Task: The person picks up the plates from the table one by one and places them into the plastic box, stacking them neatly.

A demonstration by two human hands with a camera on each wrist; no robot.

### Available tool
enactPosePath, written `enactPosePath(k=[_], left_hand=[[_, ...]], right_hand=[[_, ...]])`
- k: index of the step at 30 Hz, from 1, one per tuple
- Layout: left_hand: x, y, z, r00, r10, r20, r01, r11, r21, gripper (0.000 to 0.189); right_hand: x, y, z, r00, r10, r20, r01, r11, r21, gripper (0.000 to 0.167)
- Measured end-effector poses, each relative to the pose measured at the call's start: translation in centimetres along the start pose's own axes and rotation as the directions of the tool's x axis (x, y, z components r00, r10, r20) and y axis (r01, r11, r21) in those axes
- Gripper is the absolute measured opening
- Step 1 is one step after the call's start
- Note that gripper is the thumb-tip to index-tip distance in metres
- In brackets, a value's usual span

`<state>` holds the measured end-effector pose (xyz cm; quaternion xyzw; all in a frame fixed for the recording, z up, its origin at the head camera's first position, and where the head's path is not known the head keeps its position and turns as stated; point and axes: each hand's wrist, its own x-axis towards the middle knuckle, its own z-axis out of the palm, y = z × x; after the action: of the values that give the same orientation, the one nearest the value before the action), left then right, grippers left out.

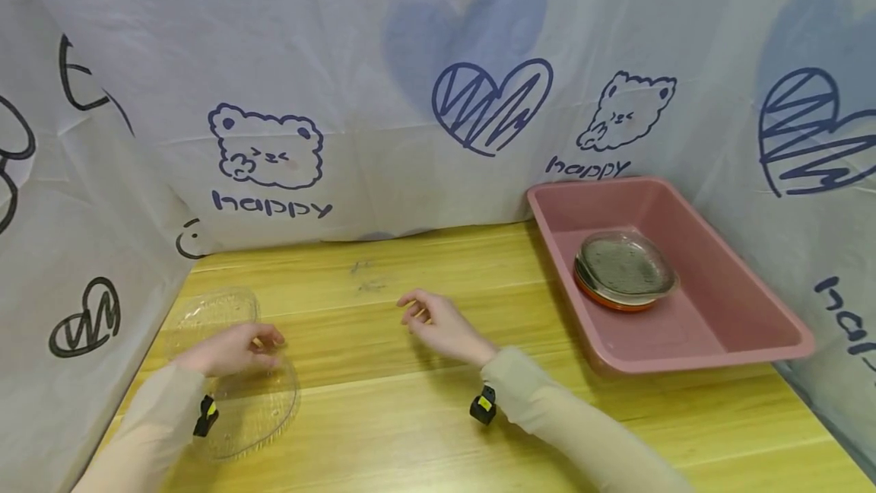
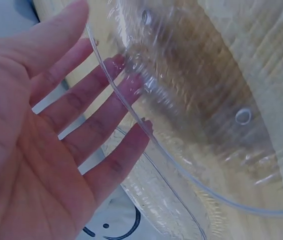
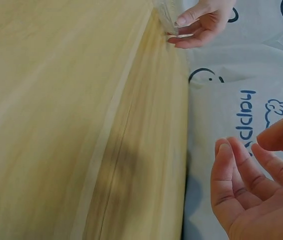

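Observation:
My left hand [image 1: 236,348] is over two clear, ribbed plates or lids at the left of the table. Its fingers lie loosely extended by the rim of the nearer clear plate [image 2: 206,110], and the thumb stands apart from them. Whether the fingertips touch that plate I cannot tell. Farther back is the other clear plate [image 1: 212,310], partly hidden by the hand. Near the table's middle, my right hand [image 1: 445,326] hovers with loosely bent fingers and holds nothing.
On the right stands a pink tub [image 1: 739,265]. Inside it, a clear round dish [image 1: 626,265] sits on an orange one [image 1: 626,305]. White printed cloth [image 1: 369,97] hangs behind the wooden table [image 1: 383,432] and along both sides.

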<state>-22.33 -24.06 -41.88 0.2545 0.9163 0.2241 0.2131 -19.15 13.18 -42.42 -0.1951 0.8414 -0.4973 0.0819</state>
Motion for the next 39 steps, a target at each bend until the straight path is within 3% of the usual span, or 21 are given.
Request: enactPosePath(k=[5,10,14,19,26,34,39], left_hand=[[0.0,-0.5,-0.2,0.999,0.023,0.026,-0.022,0.999,-0.028,0.042],[0.0,-0.8,-0.3,0.999,0.026,0.042,-0.025,0.999,-0.026,0.029],[0.1,-0.7,-0.4,0.999,0.017,0.044,-0.016,1.0,-0.027,0.031],[0.2,-0.6,-0.2,0.999,-0.027,0.024,0.027,0.999,-0.032,0.035],[0.4,-0.5,0.1,0.998,-0.059,0.025,0.062,0.99,-0.123,0.033],[1.1,0.1,0.1,1.0,-0.002,-0.007,0.002,1.0,0.019,0.027],[1.9,1.2,0.2,1.0,0.006,0.007,-0.006,0.999,0.052,0.021]], right_hand=[[0.2,0.1,0.3,0.999,-0.003,0.043,0.002,1.0,0.01,0.032],[0.1,0.1,0.6,0.997,0.003,0.08,-0.006,1.0,0.028,0.033],[0.1,0.3,0.8,0.996,0.019,0.09,-0.023,0.999,0.041,0.032],[0.2,0.6,1.1,0.994,0.027,0.101,-0.034,0.997,0.066,0.032],[0.1,0.6,1.5,0.992,0.031,0.123,-0.044,0.993,0.106,0.034],[-0.1,0.8,1.7,0.991,0.046,0.125,-0.063,0.989,0.133,0.035],[-0.2,1.1,1.9,0.99,0.049,0.134,-0.069,0.987,0.147,0.034]])
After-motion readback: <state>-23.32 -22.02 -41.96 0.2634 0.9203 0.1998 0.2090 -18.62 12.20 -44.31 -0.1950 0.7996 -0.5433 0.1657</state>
